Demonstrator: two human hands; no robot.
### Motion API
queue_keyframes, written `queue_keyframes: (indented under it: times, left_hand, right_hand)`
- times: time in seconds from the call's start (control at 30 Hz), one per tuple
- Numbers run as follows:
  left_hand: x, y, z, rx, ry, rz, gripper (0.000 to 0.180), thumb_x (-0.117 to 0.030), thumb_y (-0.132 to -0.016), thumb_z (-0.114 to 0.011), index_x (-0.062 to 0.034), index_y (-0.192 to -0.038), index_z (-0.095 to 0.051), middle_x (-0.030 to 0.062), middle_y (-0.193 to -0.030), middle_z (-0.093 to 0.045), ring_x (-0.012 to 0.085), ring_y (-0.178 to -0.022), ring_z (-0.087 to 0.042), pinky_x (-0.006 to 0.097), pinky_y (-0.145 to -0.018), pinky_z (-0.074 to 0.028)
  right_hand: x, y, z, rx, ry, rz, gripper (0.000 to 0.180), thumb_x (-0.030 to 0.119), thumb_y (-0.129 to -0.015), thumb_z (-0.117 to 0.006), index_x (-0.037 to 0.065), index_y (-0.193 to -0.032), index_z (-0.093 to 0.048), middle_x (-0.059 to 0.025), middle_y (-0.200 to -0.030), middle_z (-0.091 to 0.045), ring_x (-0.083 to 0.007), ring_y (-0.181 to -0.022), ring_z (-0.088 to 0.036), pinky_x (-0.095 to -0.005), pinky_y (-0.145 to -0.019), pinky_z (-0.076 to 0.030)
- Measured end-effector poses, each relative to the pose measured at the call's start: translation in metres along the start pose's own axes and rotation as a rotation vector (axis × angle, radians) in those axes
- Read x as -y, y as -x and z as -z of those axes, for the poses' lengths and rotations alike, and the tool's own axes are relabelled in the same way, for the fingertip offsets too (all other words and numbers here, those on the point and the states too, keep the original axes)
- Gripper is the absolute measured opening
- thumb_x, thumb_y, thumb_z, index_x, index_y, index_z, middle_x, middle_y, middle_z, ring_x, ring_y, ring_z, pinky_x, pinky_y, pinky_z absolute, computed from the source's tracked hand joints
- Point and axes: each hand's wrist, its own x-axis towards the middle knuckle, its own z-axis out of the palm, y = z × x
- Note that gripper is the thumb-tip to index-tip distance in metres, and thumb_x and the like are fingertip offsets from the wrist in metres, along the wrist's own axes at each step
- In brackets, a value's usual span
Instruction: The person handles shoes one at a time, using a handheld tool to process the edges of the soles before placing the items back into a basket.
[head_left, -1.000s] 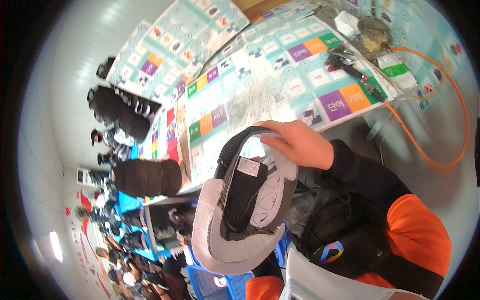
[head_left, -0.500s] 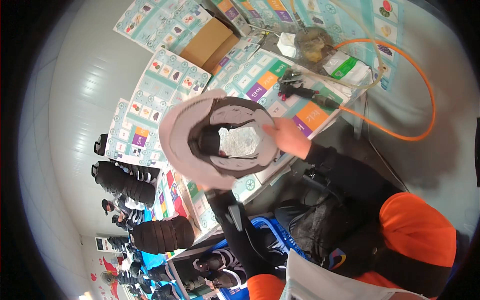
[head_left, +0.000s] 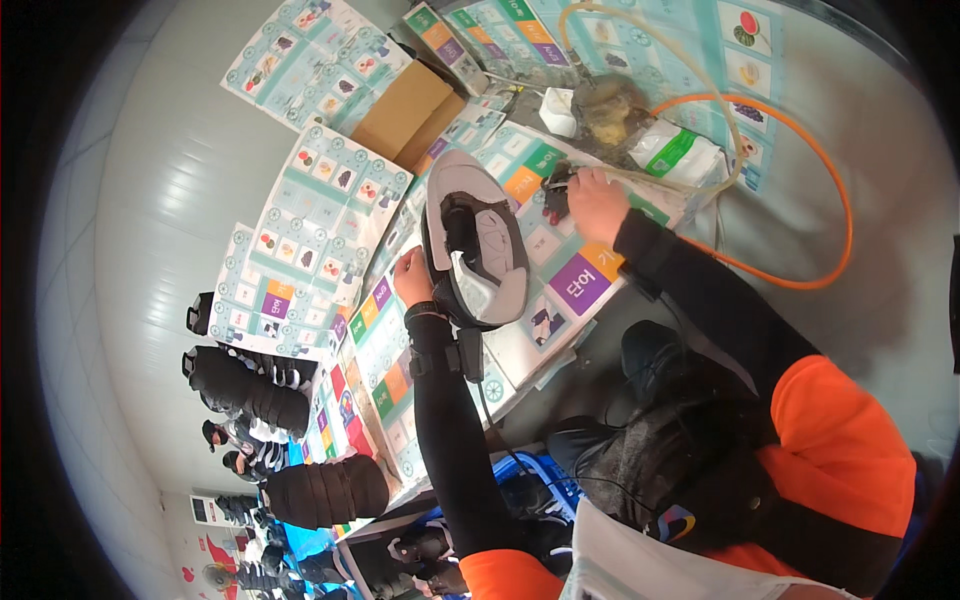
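A black and grey cap [head_left: 500,225], its hollow inside facing up, tilts over the table in front of me. It has a pale grey lining and a wide grey brim-like edge, with a shiny whitish sheet showing inside. My left hand [head_left: 412,278] grips the cap's left side; some of its fingers are hidden behind the cap. To the right, my right hand [head_left: 598,205] is closed round a dark hand tool [head_left: 557,190] with red parts, lying at the table's far right. My palm covers most of that tool.
Printed sheets cover the table [head_left: 400,350]. An orange hose [head_left: 835,190] loops at the right, near a white and green packet [head_left: 680,150] and a round stained machine part [head_left: 610,105]. A cardboard box [head_left: 405,115] stands behind; stacked black caps [head_left: 325,490] are at left. A blue basket [head_left: 540,475] sits below.
The cap has turned and tipped, moving slightly right. My right hand has let go of its edge and moved up to the dark tool. My left hand has come into sight at the cap's left.
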Motion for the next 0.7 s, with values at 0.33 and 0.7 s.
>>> queue_keyframes:
  times: [0.33,0.7]
  left_hand:
    - [0.058,-0.056,-0.015,0.11,-0.665,-0.057,0.045,-0.044,-0.084,-0.069,-0.0085,-0.108,-0.082,0.0186,-0.104,-0.079,0.0323,-0.101,-0.076,0.039,-0.093,-0.055]
    - [0.047,-0.06,-0.039,0.087,-0.539,-0.012,0.042,-0.036,-0.085,-0.075,0.0,-0.105,-0.082,0.0182,-0.099,-0.08,0.0301,-0.095,-0.078,0.037,-0.09,-0.057]
  right_hand:
    - [-0.021,-0.039,-0.012,0.105,0.218,0.063,0.018,0.017,-0.08,-0.07,0.002,-0.088,-0.074,-0.0128,-0.095,-0.072,-0.0321,-0.101,-0.065,-0.0452,-0.091,-0.043]
    - [0.019,0.033,0.113,0.27,-0.6,0.004,0.027,0.01,-0.077,-0.058,0.002,-0.099,-0.072,-0.0253,-0.083,-0.07,-0.0464,-0.085,-0.067,-0.055,-0.075,-0.052]
